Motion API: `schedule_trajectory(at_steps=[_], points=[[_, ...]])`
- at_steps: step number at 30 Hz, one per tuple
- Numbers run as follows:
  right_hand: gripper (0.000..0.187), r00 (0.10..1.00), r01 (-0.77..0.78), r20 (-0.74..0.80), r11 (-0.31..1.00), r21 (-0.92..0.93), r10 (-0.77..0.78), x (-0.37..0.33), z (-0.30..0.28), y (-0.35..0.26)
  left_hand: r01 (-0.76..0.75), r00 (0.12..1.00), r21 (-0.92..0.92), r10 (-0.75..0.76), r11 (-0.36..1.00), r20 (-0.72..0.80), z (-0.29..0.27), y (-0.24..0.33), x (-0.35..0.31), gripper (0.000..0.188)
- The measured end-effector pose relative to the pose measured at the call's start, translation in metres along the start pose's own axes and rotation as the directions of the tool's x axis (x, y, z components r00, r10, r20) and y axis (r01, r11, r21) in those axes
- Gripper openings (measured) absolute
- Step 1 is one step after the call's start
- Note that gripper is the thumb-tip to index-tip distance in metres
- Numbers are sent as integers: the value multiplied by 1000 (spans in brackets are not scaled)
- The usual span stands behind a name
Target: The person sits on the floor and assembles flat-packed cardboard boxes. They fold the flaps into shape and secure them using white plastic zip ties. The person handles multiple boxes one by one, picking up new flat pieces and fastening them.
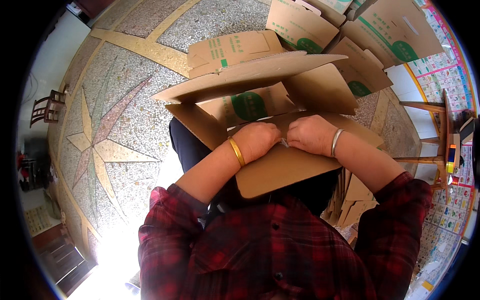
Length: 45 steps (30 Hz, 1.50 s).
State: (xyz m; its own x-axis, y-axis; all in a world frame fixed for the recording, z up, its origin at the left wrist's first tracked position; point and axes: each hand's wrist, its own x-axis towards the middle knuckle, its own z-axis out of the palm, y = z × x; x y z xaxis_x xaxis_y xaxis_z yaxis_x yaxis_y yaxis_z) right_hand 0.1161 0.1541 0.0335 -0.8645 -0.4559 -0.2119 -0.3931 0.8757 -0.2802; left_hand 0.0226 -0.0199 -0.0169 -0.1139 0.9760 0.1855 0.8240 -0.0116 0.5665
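Observation:
An open brown cardboard box (280, 172) rests on my lap with its flaps spread outward. Both my hands meet over the near flap. My left hand (256, 139) is closed, its fingertips pinched on a small whitish strip (284, 142). From the other side my right hand (311, 135) pinches the same strip, fingers bent and pressed together. What the strip is made of cannot be made out. Through the opening of the box, a panel with green print (249, 106) shows. The far flap (250, 75) leans up and away from me.
Several cardboard boxes (302, 25) with green print stand beyond at the upper right. Flattened cardboard (350, 197) is stacked beside my right leg. A wooden chair (440, 130) stands at the right before a poster-covered wall (450, 200). Another chair (47, 107) is far left on the patterned floor (130, 110).

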Motion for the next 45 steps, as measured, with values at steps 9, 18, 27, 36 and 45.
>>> schedule_trajectory(at_steps=[9, 18, 27, 36, 45], points=[[13, 989, -128, -63, 990, 61, 132, 1, 2, -6, 159, 986, -106, -152, 982, 75, 2, 7, -2, 20], [21, 975, -224, 19, 967, 119, 223, 0, -15, 1, 160, 982, -114, -147, 981, 116, -6, 10, 7, 16], [39, 990, -97, -72, 965, 245, 117, -78, -93, -15, 140, 982, -260, -101, 955, 160, -18, -3, 12, 24], [14, 894, -263, -378, 965, -2, 243, -77, -52, 2, 175, 955, -316, -82, 932, 287, -56, -6, 16, 27], [14, 856, -292, -454, 956, -27, 249, -70, -59, 10, 212, 841, 518, 115, 828, -528, -177, 37, 18, 36]])
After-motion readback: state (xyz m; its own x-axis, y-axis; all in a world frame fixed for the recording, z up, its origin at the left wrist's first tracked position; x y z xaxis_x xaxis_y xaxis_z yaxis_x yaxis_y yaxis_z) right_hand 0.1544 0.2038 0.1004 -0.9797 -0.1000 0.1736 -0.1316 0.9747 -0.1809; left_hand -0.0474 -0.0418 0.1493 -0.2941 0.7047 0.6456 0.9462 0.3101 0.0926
